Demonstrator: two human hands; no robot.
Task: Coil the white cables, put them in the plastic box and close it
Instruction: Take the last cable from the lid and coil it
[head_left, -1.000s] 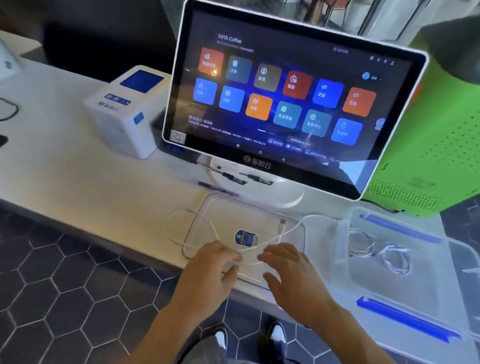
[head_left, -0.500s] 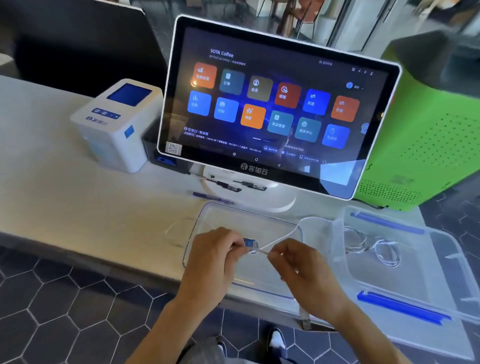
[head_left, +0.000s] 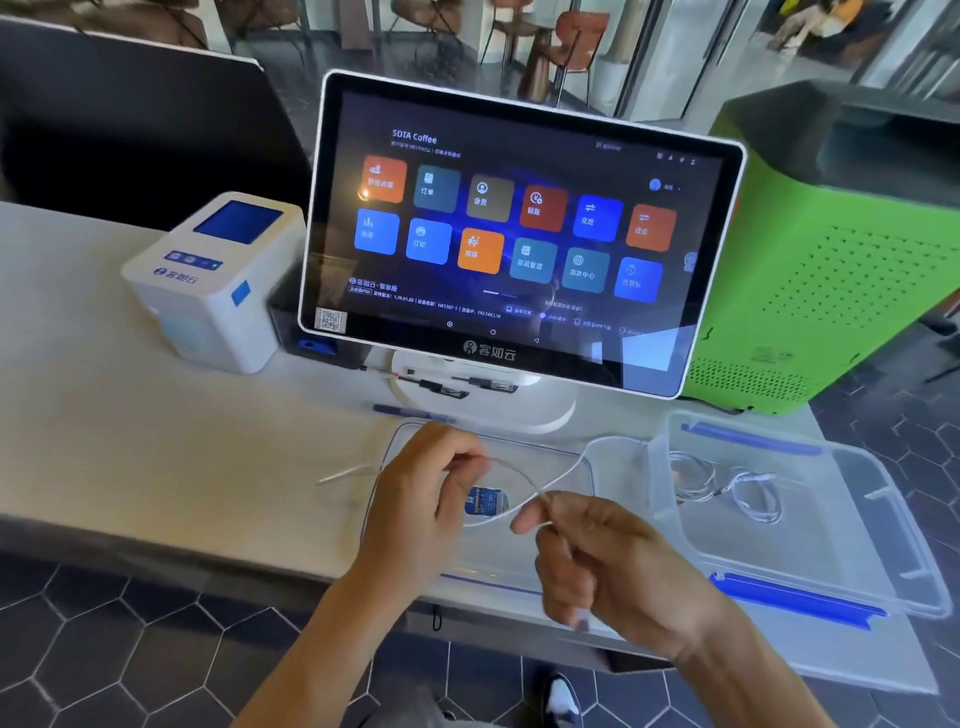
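A thin white cable (head_left: 558, 475) runs between both hands above the clear box lid (head_left: 582, 470), which lies flat on the counter with a blue label. My left hand (head_left: 426, 499) pinches the cable near one end; a loose tail sticks out to the left on the counter. My right hand (head_left: 608, 561) grips the cable lower and nearer to me. The clear plastic box (head_left: 852, 525) with blue clips stands open at the right, holding two coiled white cables (head_left: 727, 488).
A touchscreen terminal (head_left: 514, 234) on a white stand rises right behind the lid. A white receipt printer (head_left: 218, 280) sits at the left, a green perforated cabinet (head_left: 831, 270) at the right. A purple pen (head_left: 410, 413) lies by the stand. The counter edge runs under my wrists.
Both hands went from resting flat on the lid to picking up the cable. They have since lifted it and drawn apart, the right hand pulling toward me.
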